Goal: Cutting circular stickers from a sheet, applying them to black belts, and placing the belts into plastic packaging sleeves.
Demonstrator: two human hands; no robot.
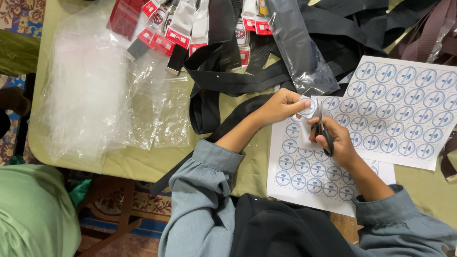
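My left hand [281, 107] pinches a small round blue-and-white paper label [307, 106] between thumb and fingers. My right hand [335, 140] grips black-handled scissors [322, 132], whose blades point up at the label's edge. Both hands hover over a white sheet of round blue labels [300, 171] lying on the yellow-green table [143, 162]. A second, larger label sheet [404, 109] lies just to the right, partly overlapping the first.
Black belts [228, 81] sprawl across the table's far middle. Clear plastic bags [90, 90] are piled at the left. Packaged belts with red-and-white tags [176, 35] lie at the back. A person in green [33, 209] sits at lower left.
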